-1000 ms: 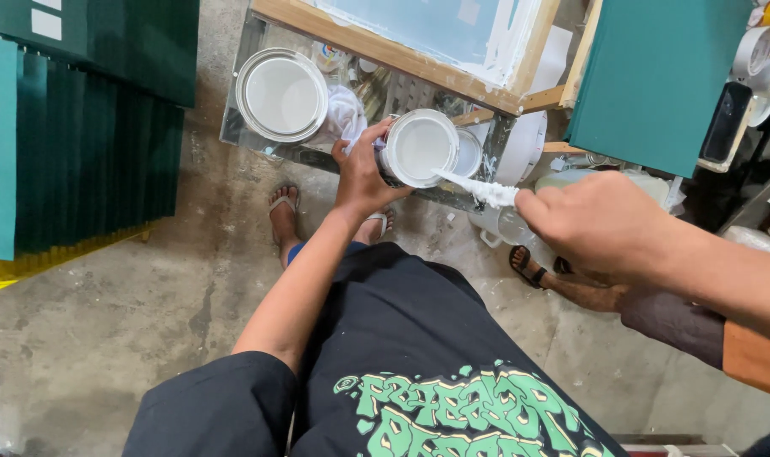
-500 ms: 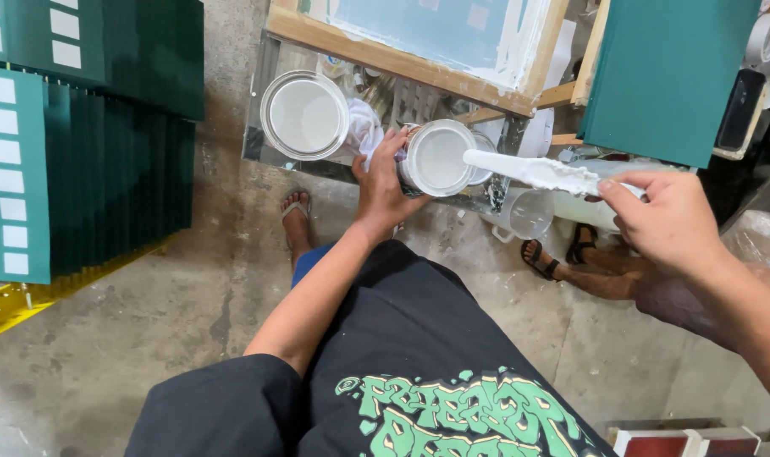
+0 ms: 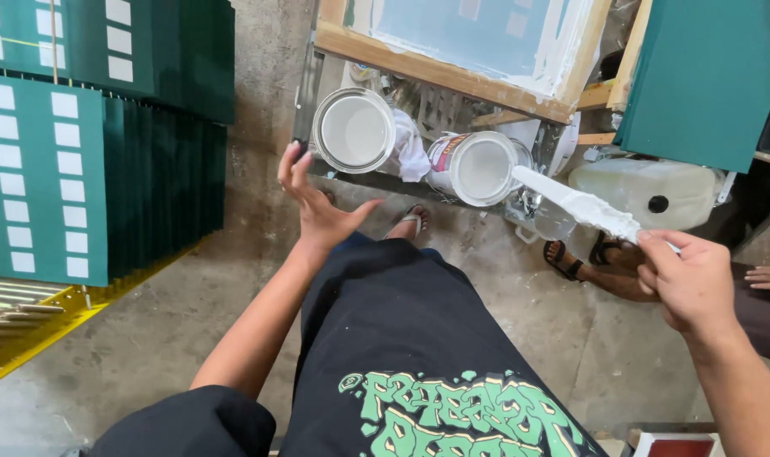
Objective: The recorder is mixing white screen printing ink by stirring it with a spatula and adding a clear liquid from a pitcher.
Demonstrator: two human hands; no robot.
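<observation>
Off the can comes the left hand (image 3: 317, 203), which half a second ago was wrapped round the open can of white paint (image 3: 478, 167); now it hovers with fingers spread, palm showing, gripping nothing. That can sits well beyond the right hand's grip, out past the far tip of the tool. The right hand (image 3: 688, 281) is closed round the near end of a long flat paint-coated stirring stick (image 3: 579, 203), whose far end pokes over the can's rim; the handle itself is buried in the fist, so its shape is hard to tell. Just ahead of the open left hand lies a round white lid or pail top (image 3: 353, 131); which of the two, I cannot say. Between it and the can, one crumpled white rag (image 3: 413, 152). Beyond both, a wood-framed printing screen (image 3: 461, 51), cut off at the top edge. Count: one can, one round white top, one stick. Two sandalled feet show, one (image 3: 412, 218) just past the left hand, and another person's (image 3: 571, 258) under the stick.
</observation>
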